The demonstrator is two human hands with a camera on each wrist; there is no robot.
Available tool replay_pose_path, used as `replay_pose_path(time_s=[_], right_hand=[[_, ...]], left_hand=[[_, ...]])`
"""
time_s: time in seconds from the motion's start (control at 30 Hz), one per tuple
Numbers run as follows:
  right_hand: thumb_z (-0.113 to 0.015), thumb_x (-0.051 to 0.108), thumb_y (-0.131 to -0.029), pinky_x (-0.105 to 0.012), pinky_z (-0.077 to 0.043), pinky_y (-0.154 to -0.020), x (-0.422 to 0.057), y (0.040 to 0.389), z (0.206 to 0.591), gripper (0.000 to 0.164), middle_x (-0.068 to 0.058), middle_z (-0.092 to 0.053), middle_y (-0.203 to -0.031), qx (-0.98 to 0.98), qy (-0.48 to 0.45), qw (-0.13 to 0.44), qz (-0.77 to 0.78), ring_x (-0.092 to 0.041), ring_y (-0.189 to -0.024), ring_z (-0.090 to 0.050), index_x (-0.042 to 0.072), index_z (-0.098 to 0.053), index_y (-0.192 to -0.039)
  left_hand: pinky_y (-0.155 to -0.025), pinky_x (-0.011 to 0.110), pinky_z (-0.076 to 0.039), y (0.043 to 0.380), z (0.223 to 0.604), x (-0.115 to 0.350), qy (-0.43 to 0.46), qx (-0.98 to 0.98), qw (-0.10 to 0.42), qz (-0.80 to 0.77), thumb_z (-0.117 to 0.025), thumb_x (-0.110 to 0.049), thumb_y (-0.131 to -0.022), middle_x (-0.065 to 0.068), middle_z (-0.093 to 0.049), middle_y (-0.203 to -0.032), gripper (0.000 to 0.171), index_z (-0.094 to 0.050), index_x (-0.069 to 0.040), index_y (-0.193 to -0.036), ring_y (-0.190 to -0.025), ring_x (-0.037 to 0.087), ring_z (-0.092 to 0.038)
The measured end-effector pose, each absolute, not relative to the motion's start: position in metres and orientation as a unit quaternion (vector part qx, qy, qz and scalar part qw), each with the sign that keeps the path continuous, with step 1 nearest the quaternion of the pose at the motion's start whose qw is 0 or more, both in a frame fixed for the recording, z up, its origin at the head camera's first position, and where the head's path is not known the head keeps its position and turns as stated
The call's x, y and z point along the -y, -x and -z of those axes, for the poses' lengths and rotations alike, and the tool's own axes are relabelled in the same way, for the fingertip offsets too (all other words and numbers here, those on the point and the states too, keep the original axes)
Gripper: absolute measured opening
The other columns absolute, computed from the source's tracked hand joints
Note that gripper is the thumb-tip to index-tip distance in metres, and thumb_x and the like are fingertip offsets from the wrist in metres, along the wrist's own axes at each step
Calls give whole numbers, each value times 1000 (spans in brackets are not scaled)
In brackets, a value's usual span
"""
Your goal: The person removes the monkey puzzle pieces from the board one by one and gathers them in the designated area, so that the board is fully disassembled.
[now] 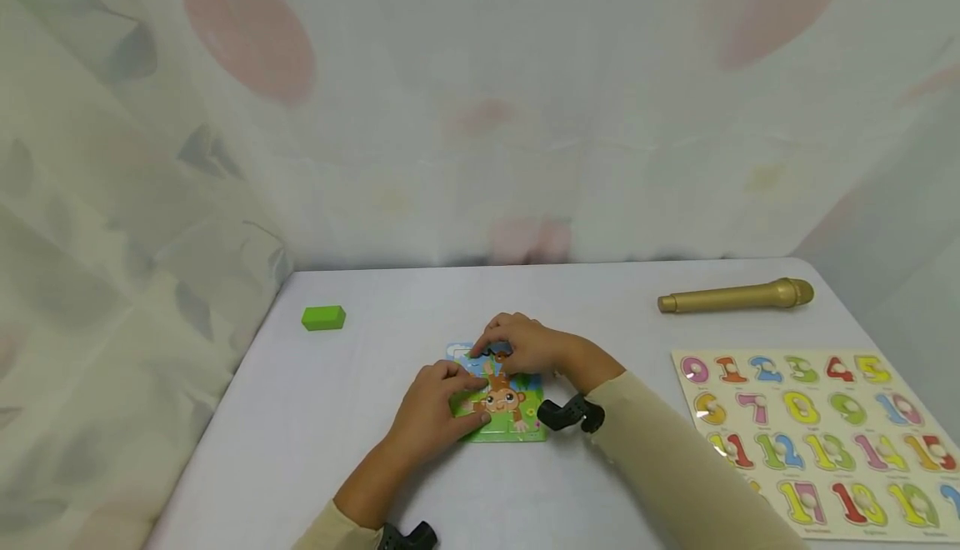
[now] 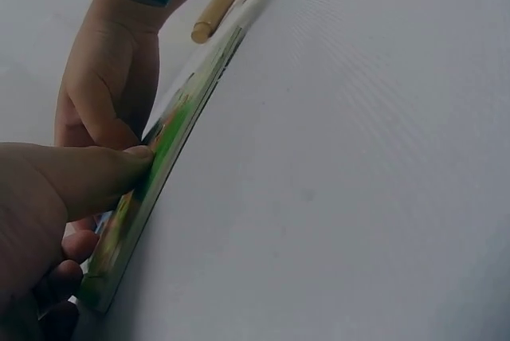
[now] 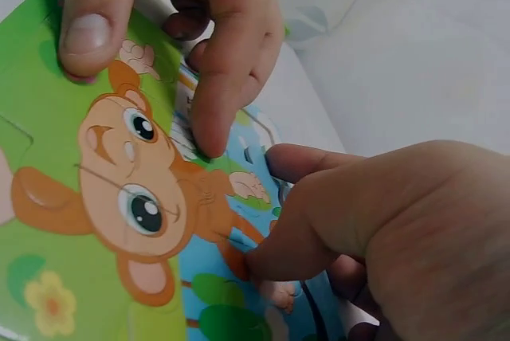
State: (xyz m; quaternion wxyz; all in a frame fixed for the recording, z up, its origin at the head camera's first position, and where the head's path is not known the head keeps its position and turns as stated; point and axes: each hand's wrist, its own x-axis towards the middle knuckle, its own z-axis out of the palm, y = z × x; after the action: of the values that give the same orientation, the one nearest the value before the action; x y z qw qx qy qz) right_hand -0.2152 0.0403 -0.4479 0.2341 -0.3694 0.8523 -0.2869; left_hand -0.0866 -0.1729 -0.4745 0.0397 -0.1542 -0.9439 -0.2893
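A jigsaw puzzle with a cartoon monkey on green and blue lies flat on the white table. My left hand rests on its left side, with thumb and index finger laid apart on the picture. Across the top of the puzzle reaches my right hand, its thumb and index finger bent about a puzzle piece with the monkey's paw. Beside the left index fingertip a whitish strip shows between the pieces. In the left wrist view the puzzle's thin edge runs just below the left thumb.
A green block lies at the back left. Toward the back right is a gold toy microphone. A number peg board covers the right front of the table. Patterned cloth hangs behind.
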Motion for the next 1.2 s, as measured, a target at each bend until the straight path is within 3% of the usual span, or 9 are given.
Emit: replay_pose_path(time_s=[0.67, 1.0, 1.2], right_hand=[[-66, -10, -86, -55, -36, -116, -48, 215, 443, 62, 4, -53, -146, -840, 343, 274, 319, -27, -144, -40, 32, -76, -130], [-74, 11, -91, -50, -39, -111, -47, 218, 451, 41, 8, -59, -137, -827, 350, 260, 355, -20, -134, -46, 34, -78, -125], [-72, 8, -98, -46, -42, -112, -47, 219, 456, 36, 7, -65, -134, -806, 360, 262, 391, -18, -130, -54, 28, -78, -128]], left_hand=[[-93, 51, -48, 85, 475, 166, 137, 942, 33, 304, -94, -32, -82, -1, -65, -119, 42, -83, -21, -121, -110, 25, -56], [-99, 56, -45, 83, 475, 167, 121, 945, 19, 304, -92, -31, -84, -1, -64, -122, 41, -82, -23, -122, -117, 29, -56], [-100, 56, -44, 81, 476, 168, 122, 943, 18, 308, -92, -31, -84, -1, -63, -121, 42, -81, -23, -123, -117, 28, -55]])
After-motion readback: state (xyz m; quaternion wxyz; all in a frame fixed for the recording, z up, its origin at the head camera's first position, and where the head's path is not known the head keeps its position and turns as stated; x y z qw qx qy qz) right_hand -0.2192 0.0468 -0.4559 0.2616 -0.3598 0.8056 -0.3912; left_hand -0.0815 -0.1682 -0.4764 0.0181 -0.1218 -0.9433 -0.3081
